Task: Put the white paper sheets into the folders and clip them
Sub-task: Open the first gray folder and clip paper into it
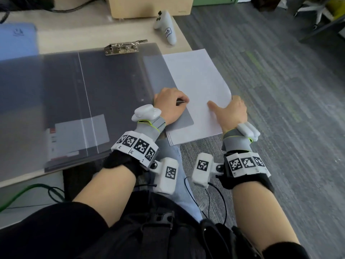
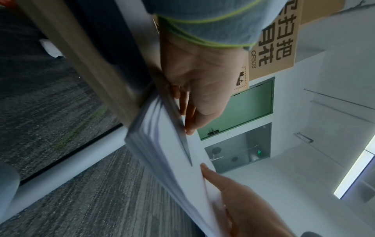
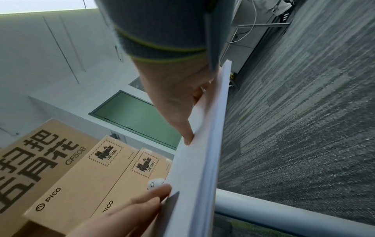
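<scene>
An open grey translucent folder (image 1: 112,86) lies on the desk with its metal clip (image 1: 123,47) at the far edge. A stack of white paper sheets (image 1: 196,81) sits at the folder's right side, jutting out past the desk over the carpet. My left hand (image 1: 182,101) pinches the edge of the folder's grey inner flap (image 1: 160,71), which lies over the left part of the stack. In the left wrist view its fingers (image 2: 188,112) curl on that flap above the sheets (image 2: 162,152). My right hand (image 1: 224,106) grips the stack's right edge, thumb (image 3: 182,125) on top.
A white controller (image 1: 165,25) and a cardboard box (image 1: 149,6) stand at the back of the desk (image 1: 74,34). A blue folder (image 1: 16,40) lies at the back left. Grey carpet (image 1: 280,109) spreads to the right below the sheets.
</scene>
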`<state>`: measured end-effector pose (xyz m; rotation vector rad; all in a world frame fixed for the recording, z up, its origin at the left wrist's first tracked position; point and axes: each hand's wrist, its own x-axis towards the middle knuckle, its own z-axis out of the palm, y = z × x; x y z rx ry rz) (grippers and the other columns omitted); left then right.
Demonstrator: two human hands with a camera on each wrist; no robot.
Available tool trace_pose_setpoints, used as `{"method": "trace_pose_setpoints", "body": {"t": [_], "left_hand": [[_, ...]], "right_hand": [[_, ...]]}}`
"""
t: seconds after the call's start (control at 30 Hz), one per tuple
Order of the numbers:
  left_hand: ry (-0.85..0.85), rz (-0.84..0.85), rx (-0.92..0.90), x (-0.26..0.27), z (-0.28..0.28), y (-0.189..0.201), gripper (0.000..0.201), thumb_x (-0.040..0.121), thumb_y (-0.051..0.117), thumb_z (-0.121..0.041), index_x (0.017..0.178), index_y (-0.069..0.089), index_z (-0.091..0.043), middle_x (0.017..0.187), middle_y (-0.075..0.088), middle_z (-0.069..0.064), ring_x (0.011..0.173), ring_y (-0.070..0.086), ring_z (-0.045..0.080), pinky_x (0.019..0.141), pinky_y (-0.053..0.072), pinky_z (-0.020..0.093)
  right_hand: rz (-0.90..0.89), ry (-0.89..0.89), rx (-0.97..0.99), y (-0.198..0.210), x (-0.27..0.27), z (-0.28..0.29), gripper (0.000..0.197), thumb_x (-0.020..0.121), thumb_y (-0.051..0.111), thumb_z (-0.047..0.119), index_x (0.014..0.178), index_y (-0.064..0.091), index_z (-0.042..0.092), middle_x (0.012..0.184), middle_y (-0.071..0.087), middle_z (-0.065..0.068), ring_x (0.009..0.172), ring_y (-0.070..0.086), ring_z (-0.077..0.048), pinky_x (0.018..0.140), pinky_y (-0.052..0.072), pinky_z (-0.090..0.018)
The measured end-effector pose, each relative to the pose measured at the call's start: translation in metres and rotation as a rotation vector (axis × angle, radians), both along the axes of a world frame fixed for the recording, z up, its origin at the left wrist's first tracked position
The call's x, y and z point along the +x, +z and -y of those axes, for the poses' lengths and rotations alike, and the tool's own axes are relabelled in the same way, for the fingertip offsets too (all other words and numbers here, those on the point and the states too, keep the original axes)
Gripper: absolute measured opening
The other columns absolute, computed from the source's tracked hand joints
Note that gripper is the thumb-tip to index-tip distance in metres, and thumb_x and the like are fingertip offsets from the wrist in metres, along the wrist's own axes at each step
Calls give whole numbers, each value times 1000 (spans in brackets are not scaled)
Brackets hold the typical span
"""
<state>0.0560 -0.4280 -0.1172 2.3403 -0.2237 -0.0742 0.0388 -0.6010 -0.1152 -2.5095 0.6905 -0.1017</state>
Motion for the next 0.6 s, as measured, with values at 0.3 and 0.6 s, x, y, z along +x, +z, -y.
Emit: {"method": "trace_pose_setpoints", "body": {"t": [0.3,0.6], "left_hand": [[-32,6,23,3,-2,1,20,85,58,-16,98,73,-21,112,69,-2,113,57,19,98,41,31],[32,-369,-565,12,-4,17,40,93,49,-48,87,67,-13,86,70,4,77,65,3,81,49,13]], "right_hand": [[71,-16,5,24,1,-5,44,80,57,12,124,51,11,119,60,-13,110,56,-35,80,43,-36],[82,294,-24,47,-2,-41,31,86,58,27,114,62,14,118,64,-11,112,57,-33,89,45,-35]]}}
